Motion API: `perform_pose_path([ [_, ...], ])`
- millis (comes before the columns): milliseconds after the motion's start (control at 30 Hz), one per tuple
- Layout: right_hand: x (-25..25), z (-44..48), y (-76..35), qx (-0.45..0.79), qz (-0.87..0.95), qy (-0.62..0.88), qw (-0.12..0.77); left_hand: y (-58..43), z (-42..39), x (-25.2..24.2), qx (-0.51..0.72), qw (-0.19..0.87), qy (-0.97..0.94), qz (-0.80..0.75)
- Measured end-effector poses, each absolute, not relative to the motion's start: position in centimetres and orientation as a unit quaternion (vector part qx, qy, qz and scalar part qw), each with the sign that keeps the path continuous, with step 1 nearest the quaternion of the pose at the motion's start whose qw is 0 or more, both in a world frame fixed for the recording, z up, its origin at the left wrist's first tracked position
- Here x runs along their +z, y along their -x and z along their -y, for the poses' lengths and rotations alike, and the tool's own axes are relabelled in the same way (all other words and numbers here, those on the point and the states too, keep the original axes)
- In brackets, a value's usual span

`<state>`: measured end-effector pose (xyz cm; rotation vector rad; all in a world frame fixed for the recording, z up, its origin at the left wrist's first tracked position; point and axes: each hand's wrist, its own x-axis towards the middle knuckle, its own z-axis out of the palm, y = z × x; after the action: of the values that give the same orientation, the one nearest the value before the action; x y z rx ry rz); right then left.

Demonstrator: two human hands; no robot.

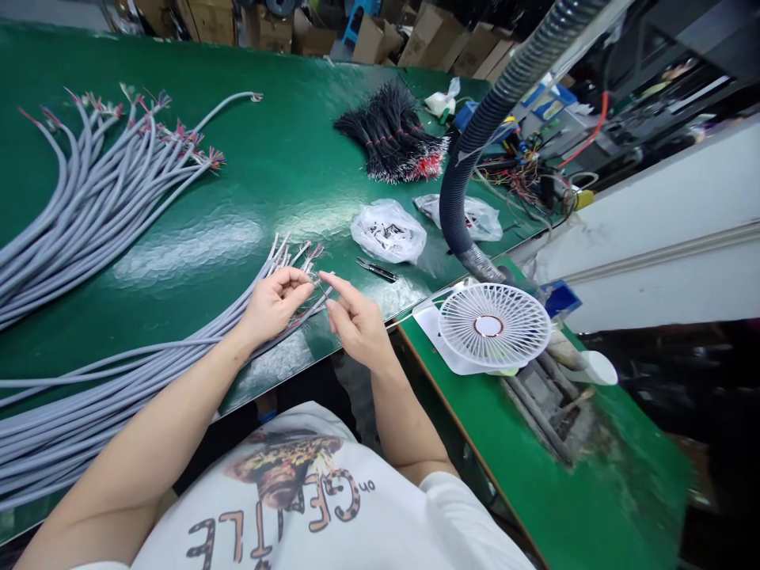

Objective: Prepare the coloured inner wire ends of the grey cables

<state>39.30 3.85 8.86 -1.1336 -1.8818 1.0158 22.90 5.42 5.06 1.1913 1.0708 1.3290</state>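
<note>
My left hand (274,307) is closed in a pinch, thumb against the fingertips, on thin wires at the stripped end of a grey cable. My right hand (358,321) is just to its right, index finger stretched towards the left fingertips and thumb apart from it. Between the hands, a thin dark strand is too small to make out clearly. Beneath and behind them lies a bundle of grey cables (172,378), their stripped ends showing white and red wires. A pair of small dark tweezers or snips (378,270) rests beyond my right hand.
On the green table (285,142) lie another grey cable bundle (112,198), a black wire bundle (389,131) and a clear bag of small dark pieces (389,231). A ribbed hose (460,174) hangs at the right. A white fan (495,326) stands on the lower side table.
</note>
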Motion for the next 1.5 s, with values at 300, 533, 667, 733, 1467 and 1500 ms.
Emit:
perform_pose_path([
  [300,11.5,-6.9,-40.6,0.436,0.546,0.404,0.59,-23.2,-5.1,5.2,0.478,0.478,-0.548,-0.493],
  [533,11.1,-5.2,-40.4,0.444,0.698,0.4,0.394,-22.9,-5.5,5.6,0.521,0.537,-0.461,-0.477],
  [667,7.8,-4.5,-39.6,0.402,0.725,0.447,0.335,-22.8,-5.5,5.4,0.531,0.54,-0.458,-0.465],
  [733,7.1,-4.6,-39.6,0.402,0.723,0.451,0.335,-22.9,-5.4,5.4,0.533,0.538,-0.461,-0.464],
  [1467,13.5,-7.9,-42.2,0.514,0.576,0.39,0.502,-22.8,-5.5,5.2,0.522,0.558,-0.416,-0.493],
  [1500,12.5,-7.1,-41.5,0.531,0.603,0.389,0.45,-22.7,-5.6,5.4,0.52,0.569,-0.404,-0.492],
])
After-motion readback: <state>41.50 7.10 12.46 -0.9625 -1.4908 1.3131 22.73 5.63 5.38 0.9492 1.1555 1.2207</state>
